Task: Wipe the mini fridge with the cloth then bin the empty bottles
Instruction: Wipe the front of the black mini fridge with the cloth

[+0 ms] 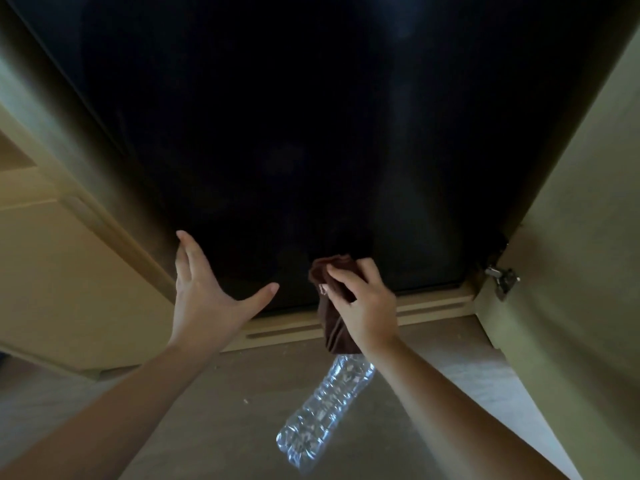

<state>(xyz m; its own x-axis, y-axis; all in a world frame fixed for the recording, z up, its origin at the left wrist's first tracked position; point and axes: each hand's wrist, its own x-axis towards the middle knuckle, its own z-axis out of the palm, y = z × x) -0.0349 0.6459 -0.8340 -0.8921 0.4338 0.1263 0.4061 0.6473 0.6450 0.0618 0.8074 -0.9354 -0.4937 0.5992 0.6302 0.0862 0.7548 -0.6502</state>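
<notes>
Mini fridge [311,133], black and glossy, fills the upper and middle part of the frame, set inside a pale wooden cabinet [86,271] whose door [571,271] stands open at the right, a metal hinge [502,277] showing on it. The right hand [363,299] presses a dark brown cloth [332,306] against the lower edge of the fridge front, just right of centre; its grip is closed around the bunched cloth, fingers curled over the top, with a tail of fabric hanging below the hand. The left hand [207,289] lies flat and spread at the lower left corner of the fridge, where it meets the cabinet frame, holding nothing.

By the look of it, the wiping step is in hand, at the bottom of the front; how much of the surface is already clean cannot be told from the dark panel. The binning has not begun: a crumpled clear plastic bottle [322,410] lies on the floor [207,427] in the lower centre, below the cloth. Its long axis runs diagonally, from lower left to upper right, with the upper end hidden under the cloth and wrist, so which end is the neck is unclear. No bin is in view.
</notes>
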